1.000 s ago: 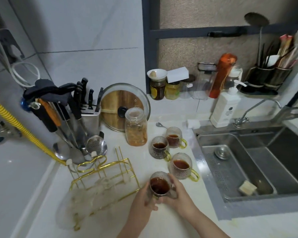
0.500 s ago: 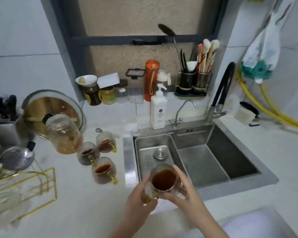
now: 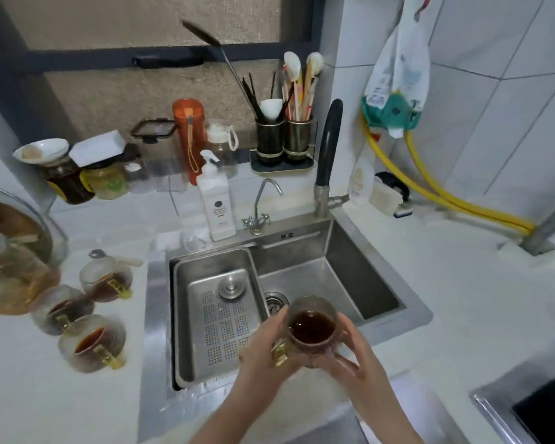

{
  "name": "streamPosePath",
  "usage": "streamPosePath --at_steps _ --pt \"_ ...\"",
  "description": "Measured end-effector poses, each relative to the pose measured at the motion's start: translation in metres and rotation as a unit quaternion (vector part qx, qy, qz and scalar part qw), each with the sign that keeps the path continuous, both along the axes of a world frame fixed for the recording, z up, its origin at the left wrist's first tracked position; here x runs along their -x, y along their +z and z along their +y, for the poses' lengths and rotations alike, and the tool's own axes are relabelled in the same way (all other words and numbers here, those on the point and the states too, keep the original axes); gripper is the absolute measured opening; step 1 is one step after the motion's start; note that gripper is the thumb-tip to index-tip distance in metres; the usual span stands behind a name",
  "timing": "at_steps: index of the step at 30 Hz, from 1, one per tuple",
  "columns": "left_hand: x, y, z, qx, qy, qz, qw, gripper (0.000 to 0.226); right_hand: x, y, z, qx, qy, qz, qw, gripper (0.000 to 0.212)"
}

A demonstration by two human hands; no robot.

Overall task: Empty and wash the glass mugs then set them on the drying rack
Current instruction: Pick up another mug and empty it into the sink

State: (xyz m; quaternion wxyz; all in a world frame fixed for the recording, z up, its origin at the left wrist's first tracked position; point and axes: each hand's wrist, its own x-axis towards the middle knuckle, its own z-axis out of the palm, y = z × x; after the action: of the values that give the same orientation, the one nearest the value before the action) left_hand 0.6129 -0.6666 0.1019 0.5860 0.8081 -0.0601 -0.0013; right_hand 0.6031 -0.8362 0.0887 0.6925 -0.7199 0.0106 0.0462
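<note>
A glass mug with a gold handle, holding dark tea, is upright over the front edge of the steel sink. My left hand grips it from the left by the handle side. My right hand cups it from the right. Three more glass mugs of tea stand on the white counter left of the sink: one nearest, one in the middle, one farthest. The drying rack is out of view.
A perforated steel tray fills the sink's left part, beside the drain. A black tap, a small chrome tap and a soap bottle stand behind. A glass jar sits at the left; a hob is at bottom right.
Both hands carried the mug of tea from the counter rightward to above the sink. The view swung right, and the gold rack left the frame.
</note>
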Motion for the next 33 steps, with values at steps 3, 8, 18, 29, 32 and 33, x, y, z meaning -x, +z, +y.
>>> streamPosePath --at_steps 3,8,18,29,32,33 --pt "-0.021 -0.006 0.000 0.012 -0.023 0.032 0.999 0.066 -0.017 -0.005 -0.002 0.007 -0.011 0.001 1.000 0.061" --pt "-0.059 -0.014 0.003 0.051 -0.033 0.088 0.994 0.069 -0.052 -0.012 -0.006 0.028 -0.015 0.014 0.999 0.065" --pt "-0.117 -0.029 -0.002 0.090 -0.003 0.146 0.985 0.054 -0.110 -0.027 -0.007 0.034 -0.024 0.056 0.998 0.069" --pt "-0.151 -0.067 -0.038 0.078 0.148 0.243 0.955 0.050 -0.156 -0.064 -0.037 0.004 0.040 0.137 0.990 0.079" --pt "-0.159 -0.069 -0.049 0.101 0.177 0.253 0.946 0.049 -0.168 -0.069 -0.041 -0.005 0.034 0.132 0.991 0.076" --pt "-0.160 -0.069 -0.052 0.100 0.176 0.256 0.945 0.052 -0.171 -0.070 -0.041 -0.003 0.034 0.129 0.991 0.075"
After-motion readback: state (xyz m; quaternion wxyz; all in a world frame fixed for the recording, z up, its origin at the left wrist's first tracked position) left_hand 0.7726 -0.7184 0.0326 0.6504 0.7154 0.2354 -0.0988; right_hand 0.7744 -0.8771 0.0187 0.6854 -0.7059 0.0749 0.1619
